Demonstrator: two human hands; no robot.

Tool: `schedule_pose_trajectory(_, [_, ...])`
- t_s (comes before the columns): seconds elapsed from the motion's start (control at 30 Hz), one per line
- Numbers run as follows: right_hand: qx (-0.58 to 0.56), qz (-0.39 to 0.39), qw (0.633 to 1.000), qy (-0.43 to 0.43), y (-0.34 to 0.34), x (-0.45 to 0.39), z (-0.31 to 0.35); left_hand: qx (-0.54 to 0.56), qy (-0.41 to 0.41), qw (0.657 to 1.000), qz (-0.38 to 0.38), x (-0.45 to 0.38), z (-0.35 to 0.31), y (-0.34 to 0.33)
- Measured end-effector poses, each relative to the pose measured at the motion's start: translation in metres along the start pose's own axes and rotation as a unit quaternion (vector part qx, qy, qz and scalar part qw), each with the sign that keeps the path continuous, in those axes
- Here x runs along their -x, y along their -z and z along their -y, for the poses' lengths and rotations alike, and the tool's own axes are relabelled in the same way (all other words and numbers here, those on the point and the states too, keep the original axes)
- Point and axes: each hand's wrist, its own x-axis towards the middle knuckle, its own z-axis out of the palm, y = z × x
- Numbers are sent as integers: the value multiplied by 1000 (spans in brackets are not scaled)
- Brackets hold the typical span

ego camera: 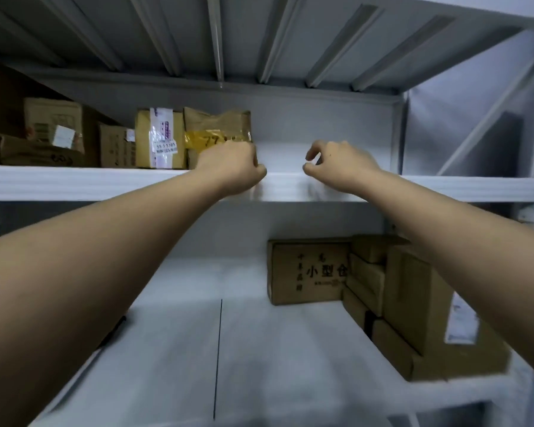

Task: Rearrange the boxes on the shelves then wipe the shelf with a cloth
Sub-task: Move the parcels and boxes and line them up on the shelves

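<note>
Head view of a white metal shelving unit. Both bare arms reached up to the front edge of the upper shelf [105, 180], the landmark for what follows. The left hand [232, 163] lay at that edge, its fingers [253, 155] curled against the lower right corner of a brown parcel with yellow tape [218, 135]; whether they actually gripped the parcel could not be told. The right hand [336, 163] hovered just above the same edge, to the right of the left hand and apart from it, its fingers [313, 151] loosely curled with thumb and forefinger slightly apart, holding nothing.

On the upper shelf, the taped parcel stood rightmost in a row; a labelled parcel [161, 138] touched its left side, and further cardboard boxes [53, 131] continued leftward. The shelf to the right of the taped parcel carried nothing visible. Below the upper shelf, on the lower shelf [259, 349], a printed carton [309, 271] stood at the back, with stacked brown boxes [413, 309] just beside it on the right.
</note>
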Motion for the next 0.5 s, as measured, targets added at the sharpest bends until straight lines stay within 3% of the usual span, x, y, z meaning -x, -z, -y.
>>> schedule_pose_trajectory(0.2, [8,-6,1000,16,-14,76,-12,32,-25,998,37,61,-33,-17])
schedule_pose_trajectory(0.5, [21,66,997,-29,-38,151,-54,55,-32,986,152,116,-97,-48])
